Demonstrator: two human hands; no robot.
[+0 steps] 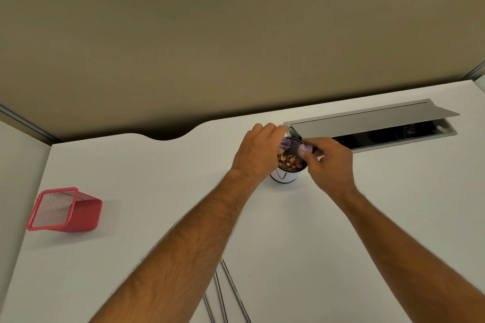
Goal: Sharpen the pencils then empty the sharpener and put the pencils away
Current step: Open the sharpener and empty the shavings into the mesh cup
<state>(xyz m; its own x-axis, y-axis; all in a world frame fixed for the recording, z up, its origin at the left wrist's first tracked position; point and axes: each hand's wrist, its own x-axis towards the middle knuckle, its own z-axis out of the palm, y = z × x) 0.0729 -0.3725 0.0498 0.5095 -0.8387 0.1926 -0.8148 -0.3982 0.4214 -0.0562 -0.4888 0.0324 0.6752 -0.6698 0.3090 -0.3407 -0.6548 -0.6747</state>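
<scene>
A round black mesh cup point(284, 178) with a white band stands on the white desk point(157, 178) and holds pencil shavings point(288, 159). Directly above it my left hand point(256, 151) holds a lilac sharpener part point(285, 143). My right hand point(329, 162) pinches the other lilac part point(305, 149) over the cup's right rim. The two parts are apart. Several grey pencils point(228, 294) lie on the desk near the front edge, between my forearms.
A red mesh pencil holder point(65, 210) lies tipped on its side at the left. A grey cable-tray flap point(367, 119) stands open behind the cup, over a dark slot. A beige partition wall rises behind the desk.
</scene>
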